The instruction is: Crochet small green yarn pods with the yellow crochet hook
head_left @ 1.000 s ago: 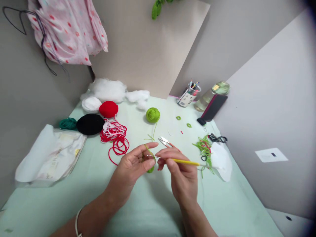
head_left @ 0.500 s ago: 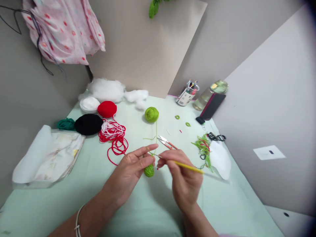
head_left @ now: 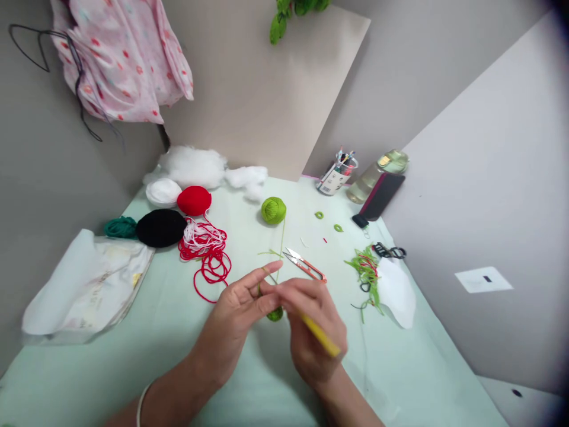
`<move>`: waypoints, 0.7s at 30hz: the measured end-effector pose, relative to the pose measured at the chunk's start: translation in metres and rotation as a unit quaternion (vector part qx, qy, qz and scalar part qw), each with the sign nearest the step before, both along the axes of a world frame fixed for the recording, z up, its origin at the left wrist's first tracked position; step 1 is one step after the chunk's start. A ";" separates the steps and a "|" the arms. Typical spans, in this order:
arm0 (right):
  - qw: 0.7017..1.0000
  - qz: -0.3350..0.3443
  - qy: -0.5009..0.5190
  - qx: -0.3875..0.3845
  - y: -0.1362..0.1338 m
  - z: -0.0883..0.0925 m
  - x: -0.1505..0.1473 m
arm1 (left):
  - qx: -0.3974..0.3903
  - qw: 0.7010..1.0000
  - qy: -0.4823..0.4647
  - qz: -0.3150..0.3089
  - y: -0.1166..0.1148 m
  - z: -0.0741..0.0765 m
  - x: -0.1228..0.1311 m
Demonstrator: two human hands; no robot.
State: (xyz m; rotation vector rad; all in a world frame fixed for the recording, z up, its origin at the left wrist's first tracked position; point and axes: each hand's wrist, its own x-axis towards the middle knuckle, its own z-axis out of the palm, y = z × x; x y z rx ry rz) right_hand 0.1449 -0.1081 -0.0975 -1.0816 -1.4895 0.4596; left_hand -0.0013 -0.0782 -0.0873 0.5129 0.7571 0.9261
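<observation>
My left hand (head_left: 242,311) pinches a small green crochet piece (head_left: 275,314), which hangs under the fingertips and is partly covered by them. Green yarn loops over its raised index finger and runs back to the green yarn ball (head_left: 273,211). Held like a pen in my right hand (head_left: 313,332) is a yellow-handled crochet hook (head_left: 320,336); its tip is hidden among the fingers at the work. Both hands meet at the piece. Just beyond them lies a pair of orange-handled thread snips (head_left: 306,264).
Left on the table are red (head_left: 194,200), white (head_left: 163,193) and black yarn balls (head_left: 160,228), tangled red yarn (head_left: 213,261) and white stuffing (head_left: 195,167). At right stand a pen cup (head_left: 335,175), a bottle (head_left: 367,181) and a phone (head_left: 382,196), with green yarn scraps (head_left: 367,270) nearer.
My right hand has moved left, closer to my left hand, and the hook's handle now points more downward. The hook's metal shaft, visible before, is now hidden. The view has shifted slightly.
</observation>
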 end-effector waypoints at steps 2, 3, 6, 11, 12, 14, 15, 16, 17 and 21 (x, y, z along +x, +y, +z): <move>0.993 -0.016 0.117 -0.024 0.006 0.007 0.011 | -0.013 1.000 -0.016 -0.015 0.005 0.004 -0.004; 0.980 -0.028 0.191 -0.044 0.010 0.011 0.017 | -0.011 1.000 -0.015 -0.006 0.008 0.006 -0.006; 0.939 -0.032 0.331 -0.086 0.019 0.019 0.028 | 0.016 1.000 0.000 0.020 0.012 0.009 -0.012; 0.957 0.049 0.272 -0.090 0.013 0.017 0.016 | 0.040 0.997 0.051 0.028 0.007 0.005 -0.007; 0.965 0.050 0.247 -0.076 0.010 0.016 0.013 | 0.046 0.997 0.058 0.032 0.007 0.003 -0.006; 0.976 0.045 0.207 -0.058 0.006 0.014 0.009 | 0.056 0.995 0.071 0.038 0.006 0.002 -0.005; 0.979 0.045 0.193 -0.055 0.005 0.013 0.009 | 0.059 0.995 0.076 0.038 0.006 0.002 -0.005; 0.980 0.045 0.184 -0.054 0.004 0.013 0.009 | 0.062 0.994 0.080 0.037 0.006 0.002 -0.005; 0.981 0.048 0.179 -0.054 0.004 0.013 0.010 | 0.064 0.994 0.083 0.035 0.006 0.003 -0.005; 0.979 0.065 0.185 -0.057 0.006 0.013 0.012 | 0.077 0.992 0.090 0.033 0.006 0.003 -0.006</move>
